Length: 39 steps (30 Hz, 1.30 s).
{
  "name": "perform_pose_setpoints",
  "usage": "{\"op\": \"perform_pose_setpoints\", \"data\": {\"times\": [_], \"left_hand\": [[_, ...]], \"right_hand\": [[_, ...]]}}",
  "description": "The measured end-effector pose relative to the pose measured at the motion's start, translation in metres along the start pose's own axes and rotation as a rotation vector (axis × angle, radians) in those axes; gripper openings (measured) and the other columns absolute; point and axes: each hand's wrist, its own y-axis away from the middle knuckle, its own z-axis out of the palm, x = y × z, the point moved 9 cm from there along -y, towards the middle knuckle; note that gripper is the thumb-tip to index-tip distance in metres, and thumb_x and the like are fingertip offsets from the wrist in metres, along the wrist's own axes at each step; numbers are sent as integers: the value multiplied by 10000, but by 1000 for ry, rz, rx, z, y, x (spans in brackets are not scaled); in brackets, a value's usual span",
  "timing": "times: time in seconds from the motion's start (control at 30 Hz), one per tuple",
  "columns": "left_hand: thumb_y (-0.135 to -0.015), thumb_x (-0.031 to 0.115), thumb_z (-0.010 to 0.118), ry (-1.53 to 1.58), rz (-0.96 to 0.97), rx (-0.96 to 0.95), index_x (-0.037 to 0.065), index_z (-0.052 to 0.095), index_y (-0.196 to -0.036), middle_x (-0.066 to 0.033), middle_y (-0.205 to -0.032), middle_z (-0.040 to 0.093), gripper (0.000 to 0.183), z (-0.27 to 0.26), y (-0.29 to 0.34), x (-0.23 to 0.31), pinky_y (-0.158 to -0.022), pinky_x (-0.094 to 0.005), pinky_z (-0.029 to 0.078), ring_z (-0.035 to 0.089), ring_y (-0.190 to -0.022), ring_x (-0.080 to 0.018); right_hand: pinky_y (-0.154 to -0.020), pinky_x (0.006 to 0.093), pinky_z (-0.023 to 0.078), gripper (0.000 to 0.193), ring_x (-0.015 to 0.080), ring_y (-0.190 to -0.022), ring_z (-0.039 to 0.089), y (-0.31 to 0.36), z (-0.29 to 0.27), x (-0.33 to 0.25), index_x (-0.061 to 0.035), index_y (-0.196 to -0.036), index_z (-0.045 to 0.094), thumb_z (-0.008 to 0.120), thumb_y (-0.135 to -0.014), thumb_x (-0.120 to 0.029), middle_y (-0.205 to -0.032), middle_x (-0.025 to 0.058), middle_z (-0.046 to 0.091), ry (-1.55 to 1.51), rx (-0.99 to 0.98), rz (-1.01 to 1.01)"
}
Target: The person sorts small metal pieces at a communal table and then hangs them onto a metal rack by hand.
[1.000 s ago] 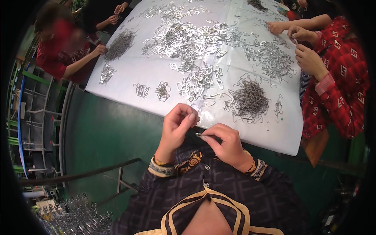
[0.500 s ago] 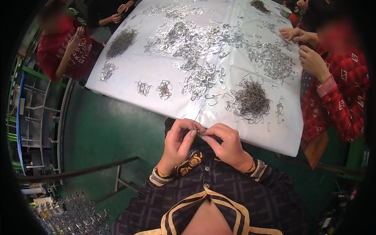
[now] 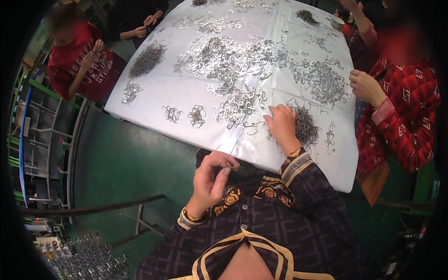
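Just off the table's near edge, my left hand is closed, thumb against index finger, pinching a thin bent wire hook; part of it is hidden by the fingers. My right hand is over the table with fingers stretched out and apart, and no held thing shows. It lies between a heap of shiny flat metal hooks and a mound of dark wire hooks, covering the mound's left side. A few loose hooks lie beside its thumb.
The white-covered table carries a large spread of shiny hooks, a dark wire pile and two small clusters, one here. Co-workers sit at left and right, one in a red patterned jacket. A metal bar crosses the lower left.
My right hand has left my left hand and moved forward and right onto the table, its fingers opening. My left hand stays in place, still pinching the wire hook.
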Motion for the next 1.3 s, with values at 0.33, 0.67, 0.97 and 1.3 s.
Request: {"op": "perform_pose_setpoints", "data": {"times": [0.33,0.67,0.97,1.3], "left_hand": [[-876,-92,486,-10,-22,16,-6,479,-951,-141,-906,619,114,-2,0,0,-804,-302,471,583,-827,-186],[-891,-78,501,27,-43,12,-13,504,-975,-136,-926,625,106,0,3,-6,-831,-299,485,616,-885,-186],[-897,-72,498,49,-33,3,-14,497,-982,-133,-927,615,103,2,5,-5,-836,-299,482,613,-890,-182],[-900,-65,501,33,-31,2,-13,494,-981,-138,-933,620,96,2,9,-7,-825,-295,483,610,-880,-179]], "right_hand": [[-836,440,396,156,291,-939,552,-16,21,-4,-92,-926,664,613,-785,-51,-870,95,586,101,-45,-73],[-763,441,496,198,346,-838,622,-20,6,-8,-64,-960,640,561,-799,19,-851,130,581,-183,9,-14],[-657,287,532,269,182,-713,685,-22,51,32,24,-988,726,739,-727,-42,-788,148,717,-862,-330,400],[-672,272,542,343,169,-728,697,-23,40,29,46,-1028,710,787,-721,-86,-821,144,727,-656,-246,242]]}}
